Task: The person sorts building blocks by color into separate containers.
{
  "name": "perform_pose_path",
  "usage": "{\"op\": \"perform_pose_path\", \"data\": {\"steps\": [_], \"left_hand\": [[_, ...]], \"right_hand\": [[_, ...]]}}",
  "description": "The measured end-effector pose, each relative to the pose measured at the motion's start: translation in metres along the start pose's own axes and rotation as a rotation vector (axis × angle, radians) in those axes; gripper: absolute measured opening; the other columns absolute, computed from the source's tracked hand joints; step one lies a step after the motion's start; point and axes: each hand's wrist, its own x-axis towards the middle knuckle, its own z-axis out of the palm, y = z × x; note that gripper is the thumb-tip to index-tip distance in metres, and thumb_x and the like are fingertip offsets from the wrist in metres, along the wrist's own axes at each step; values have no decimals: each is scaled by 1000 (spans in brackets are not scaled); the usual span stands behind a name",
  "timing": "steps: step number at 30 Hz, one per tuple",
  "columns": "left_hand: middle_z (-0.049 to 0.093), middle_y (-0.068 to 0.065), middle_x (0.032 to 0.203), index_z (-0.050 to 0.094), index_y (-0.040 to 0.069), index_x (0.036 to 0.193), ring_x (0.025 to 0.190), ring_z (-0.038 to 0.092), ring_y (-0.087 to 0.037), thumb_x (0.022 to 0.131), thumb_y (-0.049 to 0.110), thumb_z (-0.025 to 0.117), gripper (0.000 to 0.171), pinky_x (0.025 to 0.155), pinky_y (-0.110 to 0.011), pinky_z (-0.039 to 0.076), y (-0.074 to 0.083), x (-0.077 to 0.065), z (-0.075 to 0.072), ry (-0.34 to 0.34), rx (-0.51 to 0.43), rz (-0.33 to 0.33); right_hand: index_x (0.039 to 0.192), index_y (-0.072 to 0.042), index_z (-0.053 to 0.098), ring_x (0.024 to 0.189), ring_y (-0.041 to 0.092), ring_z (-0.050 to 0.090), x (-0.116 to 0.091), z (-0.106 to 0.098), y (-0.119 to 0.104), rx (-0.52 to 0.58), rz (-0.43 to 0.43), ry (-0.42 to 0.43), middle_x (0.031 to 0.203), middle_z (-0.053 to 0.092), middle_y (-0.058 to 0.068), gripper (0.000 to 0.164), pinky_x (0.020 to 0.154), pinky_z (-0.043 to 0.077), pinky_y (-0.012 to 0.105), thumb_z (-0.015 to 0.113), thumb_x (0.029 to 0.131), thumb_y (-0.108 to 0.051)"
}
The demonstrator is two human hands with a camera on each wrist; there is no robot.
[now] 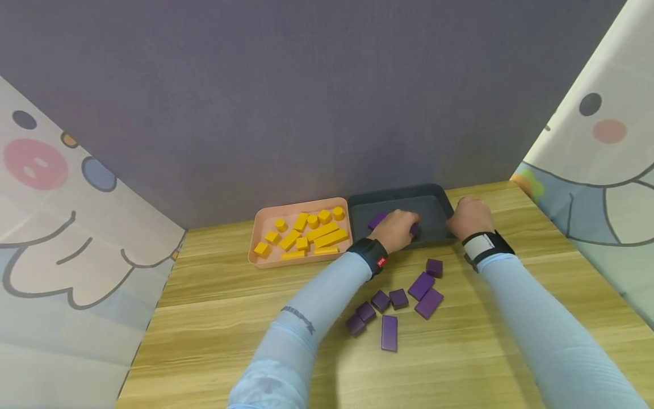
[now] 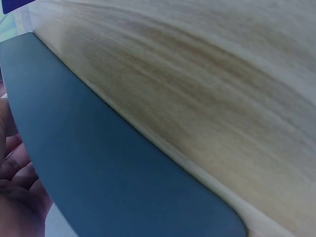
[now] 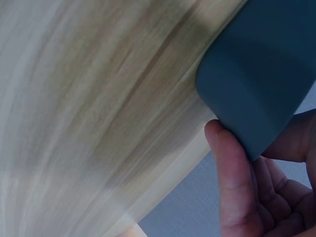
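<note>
A dark grey-blue tray [image 1: 429, 211] stands at the back of the table. My left hand [image 1: 394, 230] reaches over its front wall and seems to pinch a purple block [image 1: 414, 228] at the fingertips. Another purple block [image 1: 377, 220] lies inside the tray, left of that hand. In the left wrist view the tray wall [image 2: 108, 148] hides part of the curled fingers [image 2: 17, 165]. My right hand [image 1: 471, 218] holds the tray's right front corner; the right wrist view shows digits on both sides of the wall [image 3: 256, 98].
An orange-pink tray [image 1: 251, 250] with several yellow blocks [image 1: 331, 238] stands left of the dark tray. Several purple cubes [image 1: 380, 301] and purple flat blocks [image 1: 389, 333] lie on the wooden table [image 1: 214, 341] in front. A grey panel [image 1: 286, 113] rises behind the trays.
</note>
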Motion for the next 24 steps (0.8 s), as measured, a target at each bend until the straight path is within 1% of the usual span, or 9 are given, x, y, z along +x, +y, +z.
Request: {"op": "perform_pose_path", "data": {"steps": [2, 5, 8, 10, 12, 16, 18, 20, 24], "left_hand": [[68, -2, 141, 65, 12, 141, 130, 65, -15, 97, 8, 69, 44, 107, -23, 53, -1, -2, -1, -1, -9, -3], [68, -2, 142, 63, 12, 142, 128, 66, -15, 98, 10, 69, 45, 105, -23, 54, -3, -8, -5, 11, -39, -2], [69, -2, 140, 62, 12, 143, 123, 68, -14, 99, 15, 70, 45, 101, -22, 56, -5, -18, -9, 56, -69, 9], [69, -3, 141, 62, 12, 143, 124, 69, -15, 100, 19, 70, 45, 103, -24, 56, -7, -26, -12, 104, -80, 19], [68, -3, 142, 62, 12, 144, 128, 67, -16, 101, 23, 69, 45, 107, -26, 54, -9, -36, -17, 156, -90, 22], [62, -6, 150, 58, 12, 148, 142, 57, -22, 103, 29, 66, 49, 117, -33, 47, -11, -61, -27, 235, -114, 21], [58, -8, 154, 55, 12, 150, 146, 52, -25, 104, 33, 65, 52, 120, -36, 44, -12, -73, -31, 260, -124, 17], [54, -11, 158, 51, 12, 153, 149, 49, -27, 104, 37, 64, 57, 122, -38, 42, -13, -86, -34, 274, -134, 13], [47, -15, 162, 43, 12, 158, 152, 44, -34, 103, 43, 64, 67, 124, -45, 39, -14, -113, -36, 291, -160, 22]], "right_hand": [[74, 8, 64, 74, 46, 67, 1, 1, 1, 10, -13, 2, 77, 68, 28, 25, 58, 53, 53, 75, 79, -14], [68, 4, 61, 66, 39, 62, 0, 1, 2, 27, -28, 1, 67, 63, 21, 23, 51, 48, 47, 74, 78, -13], [67, 4, 61, 61, 34, 56, 1, 1, 3, 36, -32, -6, 62, 59, 17, 22, 48, 43, 41, 73, 78, -11], [68, 4, 60, 59, 32, 54, 2, 1, 3, 36, -33, -8, 61, 57, 14, 23, 47, 41, 39, 73, 79, -12], [69, 5, 61, 59, 32, 53, 3, 0, 4, 40, -36, -8, 61, 57, 15, 23, 47, 40, 38, 73, 79, -12], [70, 7, 60, 60, 33, 53, 5, -2, 8, 49, -53, -12, 61, 57, 17, 25, 47, 41, 40, 73, 78, -13], [71, 8, 60, 60, 34, 54, 5, -4, 10, 49, -56, -18, 62, 57, 18, 26, 48, 42, 40, 73, 79, -13], [69, 7, 60, 59, 32, 53, 6, -5, 13, 48, -63, -20, 61, 56, 16, 25, 48, 41, 39, 73, 78, -13], [66, 5, 59, 59, 32, 52, 9, -6, 19, 42, -75, -24, 60, 54, 14, 25, 48, 40, 39, 72, 78, -13]]}}
